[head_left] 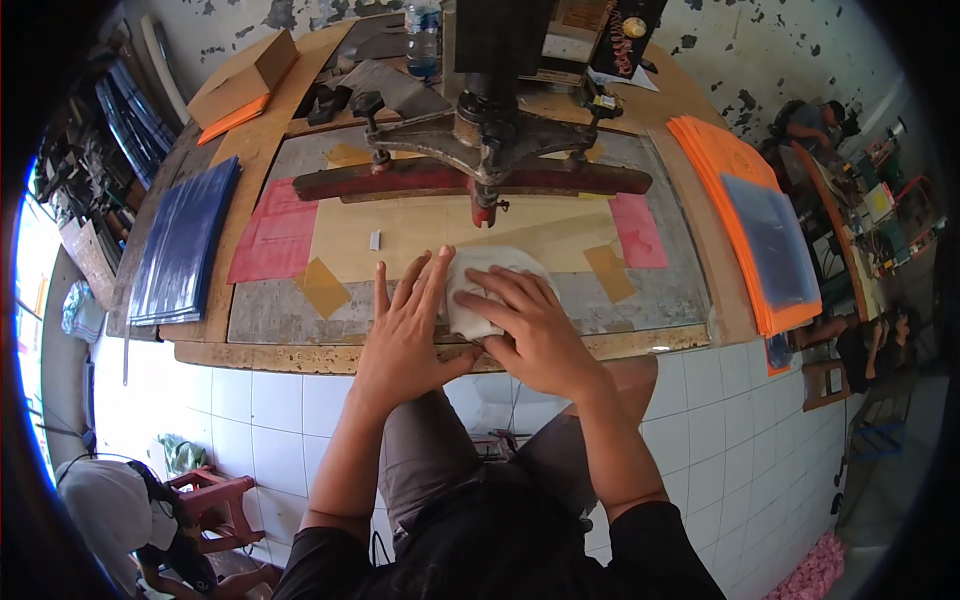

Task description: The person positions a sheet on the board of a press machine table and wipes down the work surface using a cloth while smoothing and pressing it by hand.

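A white cloth (500, 262), bunched into a rounded pad, lies at the front of the press bed. My right hand (540, 325) is on top of it, its curved fingers gripping the cloth from above. Beside its left edge, my left hand (408, 325) has its fingers stretched out and apart, with nothing held. Ahead of both hands is a pale yellow sheet (400, 225) with pink pieces (272, 235) at its ends and brown tape at its front corners. Over the sheet stands the press head (480, 180), a long red-edged bar under a metal bracket.
Blue plastic covers (185, 245) are stacked at left. Orange folders (720, 190) under a clear blue sleeve (770, 240) lie at right. A cardboard box (243, 80) and a water bottle (422, 40) stand behind. Other people sit at lower left and far right.
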The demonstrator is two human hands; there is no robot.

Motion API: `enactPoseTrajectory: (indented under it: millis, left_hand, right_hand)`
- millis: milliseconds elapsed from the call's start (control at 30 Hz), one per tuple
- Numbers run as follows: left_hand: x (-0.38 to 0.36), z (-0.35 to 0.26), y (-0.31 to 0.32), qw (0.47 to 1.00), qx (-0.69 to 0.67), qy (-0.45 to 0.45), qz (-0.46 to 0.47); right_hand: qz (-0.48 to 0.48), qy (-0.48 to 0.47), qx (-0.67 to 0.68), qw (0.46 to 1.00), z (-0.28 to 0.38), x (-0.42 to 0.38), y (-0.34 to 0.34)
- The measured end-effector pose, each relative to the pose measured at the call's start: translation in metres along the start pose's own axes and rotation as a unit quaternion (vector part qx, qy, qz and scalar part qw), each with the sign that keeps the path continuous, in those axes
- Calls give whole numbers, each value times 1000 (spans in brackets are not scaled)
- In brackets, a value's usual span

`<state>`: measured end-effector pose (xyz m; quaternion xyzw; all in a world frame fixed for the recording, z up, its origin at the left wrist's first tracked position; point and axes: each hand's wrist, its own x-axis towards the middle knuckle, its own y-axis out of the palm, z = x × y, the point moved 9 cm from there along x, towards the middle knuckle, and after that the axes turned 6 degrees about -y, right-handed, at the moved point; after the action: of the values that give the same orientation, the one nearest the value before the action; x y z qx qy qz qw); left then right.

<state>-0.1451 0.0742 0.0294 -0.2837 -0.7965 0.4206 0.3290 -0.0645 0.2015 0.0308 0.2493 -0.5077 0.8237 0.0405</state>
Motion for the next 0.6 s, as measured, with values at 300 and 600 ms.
enactPoseTrajectory:
  millis: [300, 600]
  left_hand:
    - [1, -1, 4, 999, 5, -4, 32]
    - [1, -6, 7, 998, 51, 14, 31]
  right_hand:
    - [-2, 55, -43, 998, -4, -13, -16]
    - [-88, 288, -206, 931, -102, -136, -106]
